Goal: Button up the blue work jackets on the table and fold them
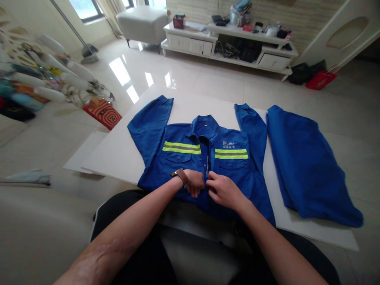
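Observation:
A blue work jacket (184,134) with yellow-green reflective stripes lies front up on a white table (118,150), collar away from me and both sleeves bent upward. Its front is partly open below the collar, where a zipper edge shows. My left hand (194,182), with a brown-strapped watch at the wrist, is closed at the left edge of the front opening. Pinched against the opposite edge, by the zipper, is my right hand (222,190). The two hands nearly touch. Whatever small part sits between the fingertips is hidden.
Folded blue cloth (308,166) lies at the table's right side. A red paper bag (103,113) stands beyond the left edge. Further back are a white low cabinet (190,41) with items on it, a pale ottoman (142,23) and a red bag (322,80) on the floor.

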Motion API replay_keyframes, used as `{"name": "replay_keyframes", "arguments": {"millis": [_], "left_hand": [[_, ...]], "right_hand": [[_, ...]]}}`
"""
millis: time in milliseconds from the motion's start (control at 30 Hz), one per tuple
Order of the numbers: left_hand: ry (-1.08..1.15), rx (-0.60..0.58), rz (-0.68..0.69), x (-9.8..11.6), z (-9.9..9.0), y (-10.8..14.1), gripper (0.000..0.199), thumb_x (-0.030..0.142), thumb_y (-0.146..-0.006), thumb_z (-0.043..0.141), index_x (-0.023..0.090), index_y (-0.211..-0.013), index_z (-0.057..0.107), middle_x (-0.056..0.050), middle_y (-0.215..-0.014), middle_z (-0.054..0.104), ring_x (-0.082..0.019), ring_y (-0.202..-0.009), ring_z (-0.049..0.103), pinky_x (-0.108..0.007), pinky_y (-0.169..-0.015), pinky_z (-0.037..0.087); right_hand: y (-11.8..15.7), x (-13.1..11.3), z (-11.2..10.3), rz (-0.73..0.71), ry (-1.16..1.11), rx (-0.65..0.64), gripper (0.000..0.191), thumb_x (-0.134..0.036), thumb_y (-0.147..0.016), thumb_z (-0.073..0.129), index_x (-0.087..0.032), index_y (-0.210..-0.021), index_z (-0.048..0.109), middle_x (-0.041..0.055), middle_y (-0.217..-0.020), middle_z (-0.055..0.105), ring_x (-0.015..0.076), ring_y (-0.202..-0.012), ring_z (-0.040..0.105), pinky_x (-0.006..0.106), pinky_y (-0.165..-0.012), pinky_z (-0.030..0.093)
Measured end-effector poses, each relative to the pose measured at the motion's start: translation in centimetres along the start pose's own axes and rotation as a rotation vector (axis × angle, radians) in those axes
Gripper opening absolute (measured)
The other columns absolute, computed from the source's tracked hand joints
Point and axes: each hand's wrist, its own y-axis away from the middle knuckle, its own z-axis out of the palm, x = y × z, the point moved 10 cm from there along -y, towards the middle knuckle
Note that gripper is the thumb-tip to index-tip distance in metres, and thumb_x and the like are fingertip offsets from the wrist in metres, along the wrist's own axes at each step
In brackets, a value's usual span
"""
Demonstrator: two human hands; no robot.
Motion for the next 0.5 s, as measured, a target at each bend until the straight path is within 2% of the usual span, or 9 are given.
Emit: {"name": "replay_keyframes", "arguments": {"millis": [67, 200, 300, 433, 500], "left_hand": [[0.099, -0.045, -0.021, 0.1, 0.1, 0.1, 0.025, 0.018, -0.086, 0.049, 0.012, -0.067, 0.065, -0.014, -0.075, 0.075, -0.023, -0.079, 0.074, -0.035, -0.079, 0.061], [0.176, 0.024, 0.03, 0.8, -0.8, 0.6, 0.027, 0.017, -0.091, 0.041, 0.013, -0.074, 0.062, -0.011, -0.083, 0.075, -0.02, -0.083, 0.074, -0.031, -0.081, 0.06], [0.196, -0.012, 0.048, 1.0, 0.4, 0.4, 0.025, 0.01, -0.088, 0.041, 0.014, -0.073, 0.06, -0.01, -0.08, 0.073, -0.021, -0.086, 0.074, -0.032, -0.08, 0.059], [0.185, -0.139, 0.061, 1.2, 2.8, -0.1, 0.019, 0.005, -0.078, 0.048, 0.015, -0.067, 0.06, -0.008, -0.074, 0.071, -0.023, -0.088, 0.074, -0.031, -0.079, 0.059], [0.154, -0.155, 0.073, 1.3, 3.0, -0.2, 0.016, 0.005, -0.076, 0.052, 0.015, -0.067, 0.061, -0.006, -0.072, 0.071, -0.023, -0.086, 0.074, -0.031, -0.077, 0.059]], "right_hand": [[0.1, -0.2, -0.3, -0.013, -0.022, 0.017, 0.006, -0.015, -0.083, 0.054, -0.019, -0.08, 0.057, 0.0028, -0.094, 0.053, 0.0141, -0.078, 0.053, 0.028, -0.07, 0.035], [0.3, -0.5, -0.7, -0.042, -0.061, 0.03, 0.007, -0.013, -0.079, 0.053, -0.019, -0.078, 0.057, 0.0025, -0.095, 0.054, 0.013, -0.075, 0.052, 0.028, -0.068, 0.034], [0.3, -0.4, -0.9, -0.025, -0.035, 0.04, 0.007, -0.015, -0.081, 0.052, -0.019, -0.079, 0.058, 0.003, -0.096, 0.055, 0.0132, -0.075, 0.053, 0.028, -0.066, 0.033], [0.3, -0.3, -0.7, -0.014, 0.017, 0.023, 0.007, -0.018, -0.084, 0.054, -0.019, -0.08, 0.06, 0.0027, -0.092, 0.055, 0.0133, -0.072, 0.052, 0.028, -0.064, 0.031], [0.3, -0.3, -0.8, -0.016, 0.029, 0.031, 0.007, -0.019, -0.083, 0.054, -0.019, -0.08, 0.06, 0.0025, -0.091, 0.055, 0.0128, -0.07, 0.051, 0.029, -0.063, 0.03]]}}
